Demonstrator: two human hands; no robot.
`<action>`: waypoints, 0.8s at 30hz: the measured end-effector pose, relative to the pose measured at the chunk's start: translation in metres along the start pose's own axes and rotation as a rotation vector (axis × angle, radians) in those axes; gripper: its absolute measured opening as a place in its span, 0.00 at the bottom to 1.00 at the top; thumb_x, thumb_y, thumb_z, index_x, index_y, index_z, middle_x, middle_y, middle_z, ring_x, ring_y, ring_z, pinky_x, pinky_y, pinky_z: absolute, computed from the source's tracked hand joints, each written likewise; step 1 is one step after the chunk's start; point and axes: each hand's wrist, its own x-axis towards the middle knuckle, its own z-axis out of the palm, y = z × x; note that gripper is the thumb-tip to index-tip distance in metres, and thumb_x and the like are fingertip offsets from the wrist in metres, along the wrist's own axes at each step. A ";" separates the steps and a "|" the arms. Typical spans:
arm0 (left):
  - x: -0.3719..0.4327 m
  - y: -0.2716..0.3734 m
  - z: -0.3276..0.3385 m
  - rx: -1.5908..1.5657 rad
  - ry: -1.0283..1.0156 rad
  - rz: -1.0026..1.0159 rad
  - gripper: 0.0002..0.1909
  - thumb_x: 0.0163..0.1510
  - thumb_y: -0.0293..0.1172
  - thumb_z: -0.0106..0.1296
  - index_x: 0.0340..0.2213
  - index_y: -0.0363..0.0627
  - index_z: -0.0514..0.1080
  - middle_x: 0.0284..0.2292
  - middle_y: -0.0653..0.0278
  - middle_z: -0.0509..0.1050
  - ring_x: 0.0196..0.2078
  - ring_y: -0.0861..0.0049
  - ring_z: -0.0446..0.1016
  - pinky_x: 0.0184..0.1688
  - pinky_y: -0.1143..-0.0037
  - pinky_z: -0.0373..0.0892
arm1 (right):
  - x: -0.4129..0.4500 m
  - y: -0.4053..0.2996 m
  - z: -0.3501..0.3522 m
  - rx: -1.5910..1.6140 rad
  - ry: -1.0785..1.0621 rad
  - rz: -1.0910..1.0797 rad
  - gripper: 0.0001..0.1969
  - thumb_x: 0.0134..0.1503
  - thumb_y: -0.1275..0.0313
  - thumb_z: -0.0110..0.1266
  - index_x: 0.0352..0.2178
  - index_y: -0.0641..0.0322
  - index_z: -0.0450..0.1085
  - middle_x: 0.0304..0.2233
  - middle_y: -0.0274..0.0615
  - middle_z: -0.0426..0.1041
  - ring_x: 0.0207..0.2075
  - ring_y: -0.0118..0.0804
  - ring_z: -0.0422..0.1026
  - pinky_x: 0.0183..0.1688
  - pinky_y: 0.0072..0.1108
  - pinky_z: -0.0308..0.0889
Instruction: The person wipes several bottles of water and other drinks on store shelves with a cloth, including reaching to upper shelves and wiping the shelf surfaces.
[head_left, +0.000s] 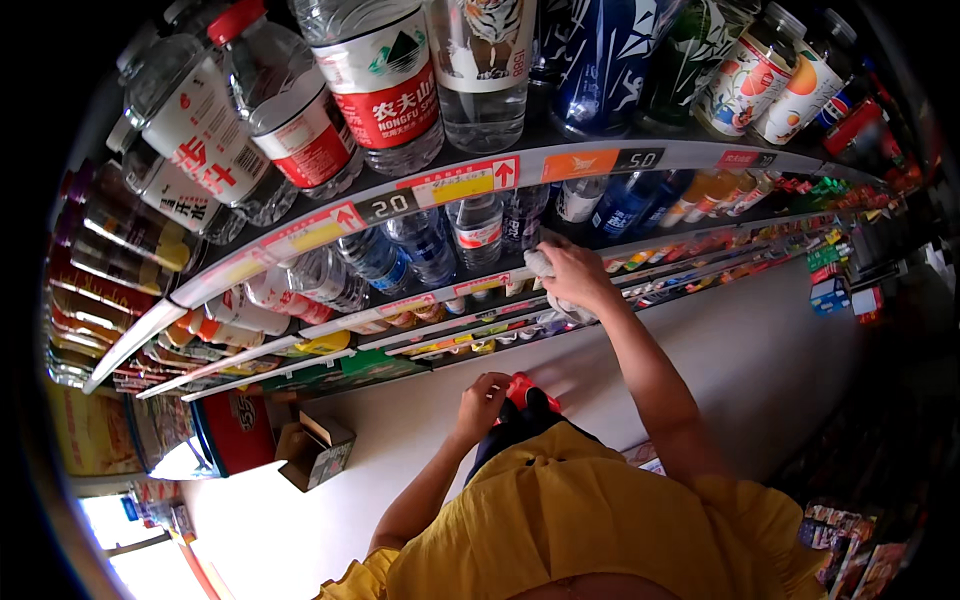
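Note:
My right hand (577, 274) is shut on a greyish-white cloth (538, 264), whose loose end (570, 309) hangs below the palm. The cloth is at the front edge of the second shelf, close to a dark-labelled clear bottle (523, 217). To its left on that shelf stands a water bottle with a red and white label (477, 232). My left hand (481, 409) hangs low before my body, its fingers loosely bent and apart with nothing seen in them. Just beside it, a red object (522, 386) shows near my feet, partly hidden.
Large water bottles (390, 82) line the upper shelf behind a curved price rail (450, 184). Lower shelves (480, 341) carry packaged goods. An open cardboard box (315, 450) sits on the pale floor (390, 420) at left. Stacked boxes (829, 296) stand at far right.

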 end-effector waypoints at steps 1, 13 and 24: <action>0.004 0.003 0.000 0.001 -0.004 0.023 0.12 0.48 0.17 0.45 0.36 0.39 0.70 0.31 0.62 0.74 0.30 0.78 0.73 0.34 0.78 0.69 | 0.000 0.003 -0.003 -0.003 0.007 0.015 0.23 0.40 0.71 0.56 0.41 0.61 0.63 0.38 0.51 0.70 0.35 0.51 0.72 0.37 0.35 0.68; 0.119 0.155 0.012 0.165 0.235 0.753 0.16 0.44 0.13 0.43 0.38 0.35 0.67 0.38 0.52 0.67 0.39 0.60 0.69 0.41 0.72 0.67 | -0.124 0.052 0.029 -0.135 -0.230 0.165 0.19 0.46 0.66 0.51 0.42 0.55 0.66 0.33 0.47 0.72 0.36 0.48 0.71 0.38 0.36 0.66; 0.229 0.212 0.050 0.816 0.244 0.534 0.22 0.44 0.23 0.44 0.44 0.34 0.61 0.37 0.48 0.69 0.36 0.57 0.72 0.34 0.68 0.72 | -0.193 0.063 0.030 0.171 -0.058 0.267 0.17 0.40 0.67 0.52 0.35 0.57 0.68 0.33 0.49 0.69 0.37 0.53 0.68 0.39 0.36 0.65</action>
